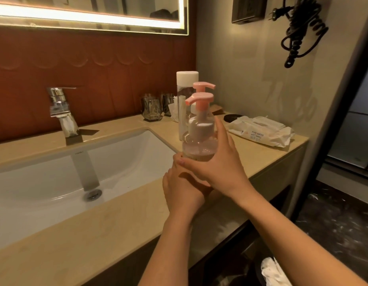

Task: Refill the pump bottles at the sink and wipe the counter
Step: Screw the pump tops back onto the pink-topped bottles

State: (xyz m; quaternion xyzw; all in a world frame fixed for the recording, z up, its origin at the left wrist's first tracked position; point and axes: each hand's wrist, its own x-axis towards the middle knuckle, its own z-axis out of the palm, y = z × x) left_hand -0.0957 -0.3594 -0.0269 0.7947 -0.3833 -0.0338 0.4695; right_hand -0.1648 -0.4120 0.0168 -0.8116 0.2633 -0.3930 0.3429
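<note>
- Stage, judged early: both pink pump heads sit on their bottles, no water runs from the tap (61, 112), and the pack of wet wipes (261, 133) lies on the bench (117, 223), well apart from the bottles. Refilling and wiping both appear left to do.
- Near pump bottle (199, 141): upright at the bench corner just right of the sink (44, 182). Its clear body holds only a shallow pinkish layer at the base.
- Right hand (216, 168): fingers and thumb curl round this bottle's lower body.
- Left hand (181, 190): lies beneath the bottle's base. Its fingers are hidden, so I cannot tell its grip, nor whether the bottle rests on the bench.
- Rear pump bottle (203, 86): just behind, body mostly hidden, fill unreadable.
- Tall bottle (184, 96), white cap: stands beside them, seemingly near empty.
</note>
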